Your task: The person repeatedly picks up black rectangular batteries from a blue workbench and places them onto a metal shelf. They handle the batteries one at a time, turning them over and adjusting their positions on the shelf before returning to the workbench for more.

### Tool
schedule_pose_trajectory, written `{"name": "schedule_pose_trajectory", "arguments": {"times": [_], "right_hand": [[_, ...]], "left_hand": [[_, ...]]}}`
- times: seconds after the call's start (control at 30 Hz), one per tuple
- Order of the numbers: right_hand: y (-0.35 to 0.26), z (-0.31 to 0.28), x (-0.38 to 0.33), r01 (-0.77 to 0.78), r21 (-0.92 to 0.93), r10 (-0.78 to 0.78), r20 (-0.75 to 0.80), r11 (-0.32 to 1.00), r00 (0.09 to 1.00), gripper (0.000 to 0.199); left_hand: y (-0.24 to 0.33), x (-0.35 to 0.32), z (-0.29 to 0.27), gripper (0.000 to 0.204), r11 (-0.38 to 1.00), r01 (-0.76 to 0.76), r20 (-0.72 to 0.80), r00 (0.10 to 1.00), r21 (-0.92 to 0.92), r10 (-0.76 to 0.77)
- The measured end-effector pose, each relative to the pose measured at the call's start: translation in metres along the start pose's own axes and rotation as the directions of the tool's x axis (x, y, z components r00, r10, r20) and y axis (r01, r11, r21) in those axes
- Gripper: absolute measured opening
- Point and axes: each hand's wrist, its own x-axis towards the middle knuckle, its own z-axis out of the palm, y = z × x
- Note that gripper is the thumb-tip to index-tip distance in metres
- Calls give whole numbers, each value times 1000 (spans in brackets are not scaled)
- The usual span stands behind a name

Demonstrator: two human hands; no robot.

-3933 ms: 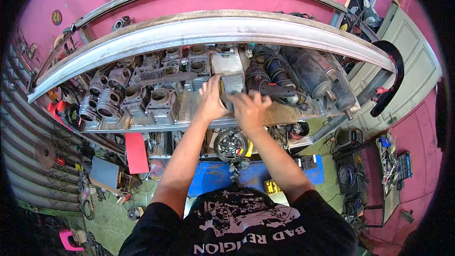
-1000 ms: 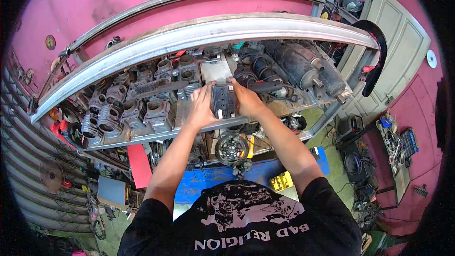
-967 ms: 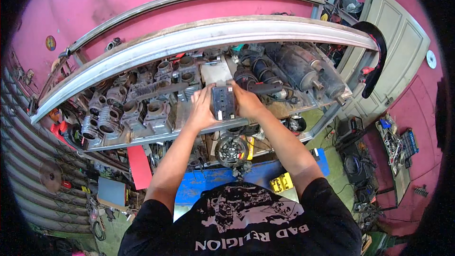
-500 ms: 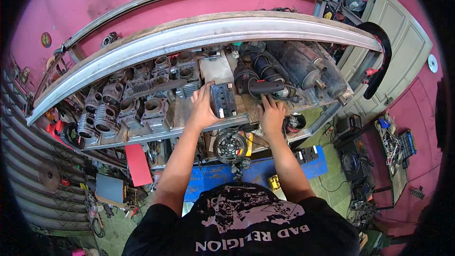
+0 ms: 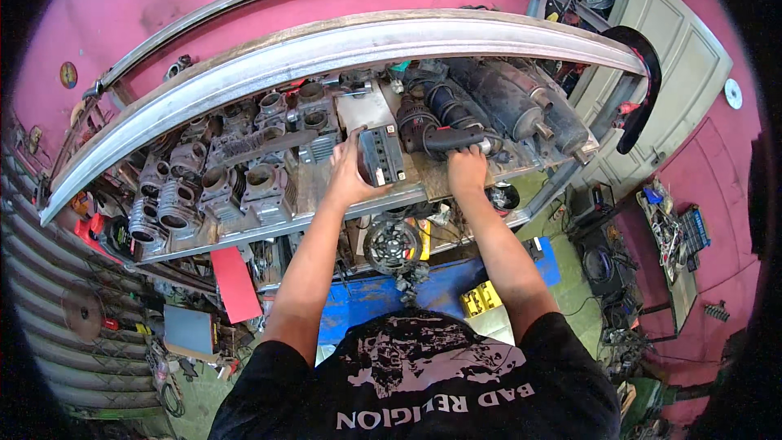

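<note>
My left hand (image 5: 348, 177) grips a black box-shaped battery (image 5: 381, 155) by its left side and near edge, at the front of the shelf. On the right, my right hand (image 5: 467, 169) has its fingers curled over the handle end of a black corded-looking power tool (image 5: 432, 140); its exact kind is hard to tell. Behind the battery lies a pale flat panel (image 5: 364, 108). Just left of my left hand stand several grey metal engine cylinders (image 5: 262, 187), in rows on the wooden shelf board (image 5: 314, 187).
Dark exhaust mufflers (image 5: 511, 102) lie at the shelf's right. A long metal rail (image 5: 358, 47) crosses above the shelf. Below hang a round metal part (image 5: 393, 244) and a red panel (image 5: 236, 283). A yellow box (image 5: 481, 300) sits on a blue surface (image 5: 358, 303).
My right hand has moved up from the board onto the tool's handle. My left hand still holds the battery, which is tipped slightly. The whole view has shifted a little.
</note>
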Motion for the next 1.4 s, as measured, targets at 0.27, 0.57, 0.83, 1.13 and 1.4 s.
{"name": "schedule_pose_trajectory", "arguments": {"times": [0.27,0.57,0.83,1.13,1.4], "right_hand": [[-51,-72,-41,-108,433,245,-274,895,930,23],[-149,-103,7,59,272,95,-521,961,848,31],[-157,-72,-32,71,376,129,-479,924,868,35],[-150,-92,1,180,293,26,-583,939,812,29],[-142,-66,-26,251,364,-9,-553,897,833,28]], "left_hand": [[-16,-5,1,137,999,-13,-2,1000,50,13],[-11,-7,1,134,997,-76,6,997,30,76],[-10,-4,-5,133,999,-34,30,999,-10,34],[-13,-2,-1,134,999,-19,-1,1000,-28,19],[-11,-3,0,133,999,-25,-17,1000,-45,24]]}}
